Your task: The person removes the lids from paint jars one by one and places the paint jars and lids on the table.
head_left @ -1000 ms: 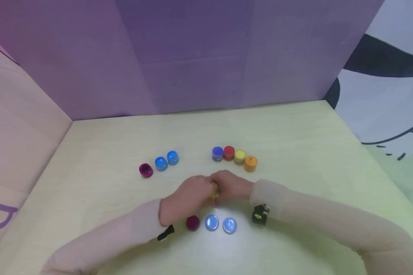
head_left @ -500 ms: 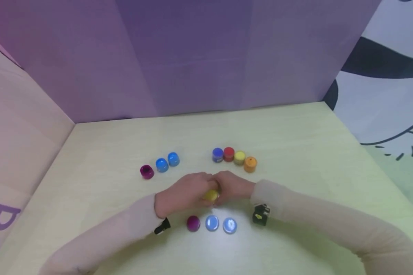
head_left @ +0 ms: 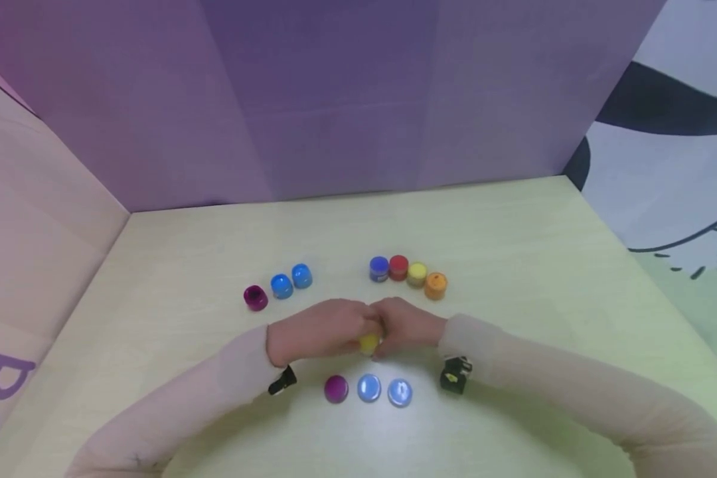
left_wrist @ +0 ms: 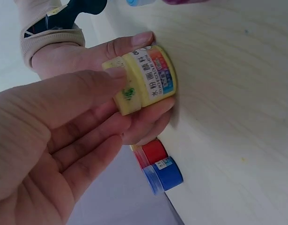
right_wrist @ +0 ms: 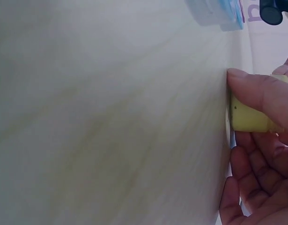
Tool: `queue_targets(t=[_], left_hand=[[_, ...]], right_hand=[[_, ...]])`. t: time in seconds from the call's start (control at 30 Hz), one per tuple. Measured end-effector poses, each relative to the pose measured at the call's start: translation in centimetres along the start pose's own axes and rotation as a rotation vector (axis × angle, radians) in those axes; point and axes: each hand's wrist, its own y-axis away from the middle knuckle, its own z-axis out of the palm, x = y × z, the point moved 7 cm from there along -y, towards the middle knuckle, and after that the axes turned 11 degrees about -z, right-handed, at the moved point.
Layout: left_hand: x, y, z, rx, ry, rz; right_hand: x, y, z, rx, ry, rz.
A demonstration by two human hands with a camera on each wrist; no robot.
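A small yellow paint jar [head_left: 369,343] stands at the middle of the table, between both hands. My left hand [head_left: 322,328] pinches its lid, the thumb lying along the lid's side in the left wrist view. My right hand [head_left: 407,324] grips the jar's body low down, close to the tabletop. The labelled paint jar [left_wrist: 155,75] shows a green smudge on its lid. Seen from the right wrist, the jar [right_wrist: 249,115] is partly covered by the right thumb. The lid appears seated on the body.
Behind the hands stand a capped blue jar [head_left: 379,269], red jar [head_left: 398,267], yellow jar [head_left: 417,274] and orange jar [head_left: 436,285]. Uncapped are a purple jar [head_left: 255,298] and two light-blue jars [head_left: 281,286]. A purple lid [head_left: 336,389] and two pale-blue lids [head_left: 369,388] lie in front.
My left wrist has swung away from the body and the hand has turned, so more of the yellow jar shows. The right hand keeps its hold, nearly still.
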Motion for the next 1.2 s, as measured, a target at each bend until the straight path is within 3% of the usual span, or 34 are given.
queue_targets(t=[0.2, 0.37, 0.53, 0.83, 1.1, 1.2], left_hand=[[-0.06, -0.23, -0.22, -0.001, 0.03, 0.028], [-0.34, -0.43, -0.22, -0.034, 0.038, -0.086], [-0.36, -0.29, 0.02, -0.017, 0.032, -0.208], [0.17, 0.09, 0.16, 0.063, -0.013, -0.295], [-0.16, 0.05, 0.41, 0.08, 0.073, -0.425], [-0.5, 0.1, 0.41, 0.062, 0.091, -0.4]], right_hand=[[-0.11, 0.03, -0.16, 0.005, 0.013, 0.006], [-0.09, 0.08, -0.33, 0.023, 0.028, 0.014], [0.15, 0.1, -0.22, 0.029, 0.022, 0.034], [0.16, 0.14, -0.19, 0.034, 0.041, 0.048], [-0.17, -0.04, -0.23, 0.014, 0.11, 0.023], [-0.01, -0.1, -0.09, 0.003, 0.091, 0.054]])
